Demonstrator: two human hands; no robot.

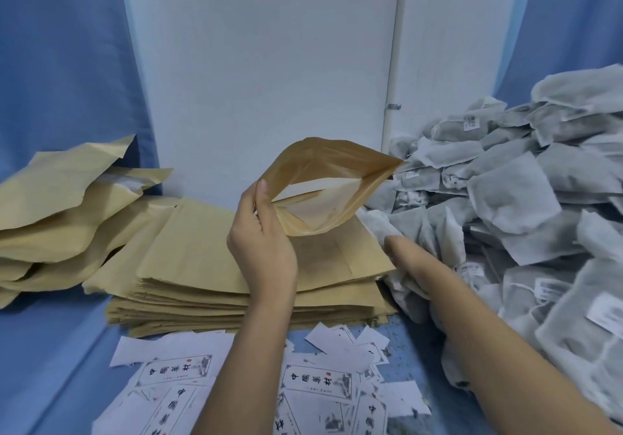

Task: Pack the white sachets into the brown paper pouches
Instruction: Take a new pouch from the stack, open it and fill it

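My left hand grips a brown paper pouch by its left edge and holds it up with its mouth spread wide; the pale lining shows inside. Right of it, my right hand reaches into the edge of a big heap of white sachets and its fingers close on a white sachet at the heap's left rim. Most of that hand's fingers are hidden under the sachets. Under the raised pouch lies a flat stack of brown pouches.
Several filled or crumpled brown pouches pile up at the left. White printed labels are scattered on the blue tabletop in front. A white wall and blue curtains close the back.
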